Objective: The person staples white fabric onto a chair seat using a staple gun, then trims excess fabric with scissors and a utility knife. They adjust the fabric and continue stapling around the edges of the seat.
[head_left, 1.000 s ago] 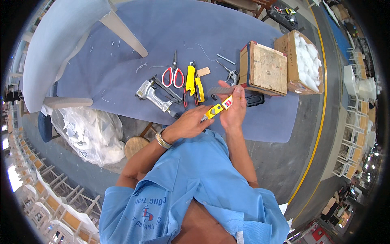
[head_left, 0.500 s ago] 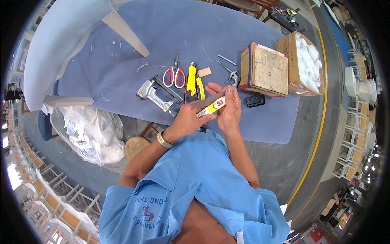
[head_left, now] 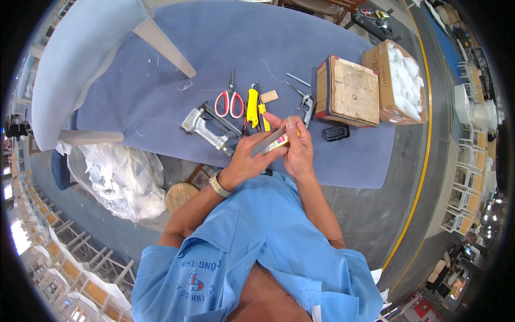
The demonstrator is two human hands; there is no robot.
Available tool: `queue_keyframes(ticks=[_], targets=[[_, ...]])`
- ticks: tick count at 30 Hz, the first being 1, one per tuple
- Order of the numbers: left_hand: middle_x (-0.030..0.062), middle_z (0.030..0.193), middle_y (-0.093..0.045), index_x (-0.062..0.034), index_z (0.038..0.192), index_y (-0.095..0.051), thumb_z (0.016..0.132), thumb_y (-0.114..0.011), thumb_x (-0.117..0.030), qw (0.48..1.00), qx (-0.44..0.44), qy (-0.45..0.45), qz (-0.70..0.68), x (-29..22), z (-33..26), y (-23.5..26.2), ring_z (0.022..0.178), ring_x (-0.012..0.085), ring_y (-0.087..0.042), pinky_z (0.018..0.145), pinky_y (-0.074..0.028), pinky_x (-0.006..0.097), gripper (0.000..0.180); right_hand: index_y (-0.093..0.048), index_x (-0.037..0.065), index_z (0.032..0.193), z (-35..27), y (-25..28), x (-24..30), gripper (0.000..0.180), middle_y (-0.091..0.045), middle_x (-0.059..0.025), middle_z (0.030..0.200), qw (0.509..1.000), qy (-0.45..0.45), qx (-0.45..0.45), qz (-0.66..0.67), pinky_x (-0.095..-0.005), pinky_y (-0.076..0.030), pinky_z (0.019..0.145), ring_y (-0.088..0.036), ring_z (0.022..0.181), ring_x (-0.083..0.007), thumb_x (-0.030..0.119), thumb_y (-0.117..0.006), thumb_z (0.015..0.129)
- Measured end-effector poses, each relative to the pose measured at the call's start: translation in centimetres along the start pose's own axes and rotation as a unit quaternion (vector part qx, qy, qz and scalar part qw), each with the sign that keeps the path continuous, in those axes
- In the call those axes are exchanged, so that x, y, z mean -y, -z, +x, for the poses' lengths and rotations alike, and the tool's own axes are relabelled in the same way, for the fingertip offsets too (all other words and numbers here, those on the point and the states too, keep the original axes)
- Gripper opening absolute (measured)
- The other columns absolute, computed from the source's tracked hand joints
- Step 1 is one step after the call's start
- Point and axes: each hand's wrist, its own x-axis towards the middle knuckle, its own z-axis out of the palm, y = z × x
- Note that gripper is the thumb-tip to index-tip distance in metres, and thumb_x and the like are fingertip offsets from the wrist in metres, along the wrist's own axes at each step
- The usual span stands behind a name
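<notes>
Left fingers (head_left: 274,154) and right fingers (head_left: 292,129) on a yellow-and-white item (head_left: 278,142)

The held strip (head_left: 267,143) looks smooth metal, the table cover (head_left: 351,166) matt cloth.

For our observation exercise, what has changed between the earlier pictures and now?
The right hand has shifted left, toward the left hand, along with the slim yellow object with a red-and-white label. The flat grey metallic strip, at first jutting from the right hand, now lies alongside that object, between both hands. Nothing was visibly let go. Unmoved: the silver metal staple gun and red-handled scissors.
</notes>
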Motion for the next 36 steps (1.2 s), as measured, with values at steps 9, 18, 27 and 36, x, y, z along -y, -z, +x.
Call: queue_keyframes(ticks=[9,18,27,36], targets=[[0.0169,0.104,-0.072,-0.0071,0.129,-0.063,0.091,-0.070,-0.023,0.987,0.109,0.020,0.118,2.0,-0.8,-0.2,0.086,0.0350,-0.070,0.075,-0.055,0.038,0.042,-0.058,0.005,0.110,0.6,3.8,0.8,0.023,-0.066,-0.0213,0.124,0.992,0.037,-0.123,-0.003,-0.0387,-0.049,0.097,-0.064,0.111,-0.0235,0.026,-0.050,0.106],[0.0153,0.093,-0.074,-0.0035,0.117,-0.065,0.088,-0.073,-0.016,0.989,-0.056,0.104,0.089,6.1,-2.4,2.1,0.080,0.0243,-0.074,0.068,-0.056,0.034,0.033,-0.068,0.004,0.092,-3.7,17.6,-5.6,0.030,-0.069,-0.0039,0.084,0.921,-0.106,-0.247,-0.281,-0.0288,-0.050,0.071,-0.061,0.077,-0.0089,0.031,-0.060,0.102],[0.0111,0.090,-0.074,0.0002,0.104,-0.065,0.084,-0.077,-0.012,0.985,-0.101,0.098,0.097,4.4,-0.9,3.2,0.070,0.0139,-0.071,0.061,-0.054,0.028,0.027,-0.069,0.009,0.107,-2.0,16.3,-5.9,0.020,-0.069,-0.0155,0.098,0.711,-0.061,-0.177,-0.678,-0.0444,-0.051,0.077,-0.065,0.089,-0.0382,0.021,-0.066,0.091],[0.0109,0.101,-0.073,0.0017,0.124,-0.062,0.089,-0.074,-0.013,0.984,-0.124,0.116,-0.051,5.4,-1.4,1.8,0.090,0.0106,-0.068,0.075,-0.053,0.026,0.040,-0.066,0.012,0.115,2.5,13.3,-5.8,0.026,-0.061,-0.0154,0.111,0.703,-0.021,-0.139,-0.697,-0.0492,-0.052,0.082,-0.063,0.101,-0.0392,0.017,-0.067,0.089]])
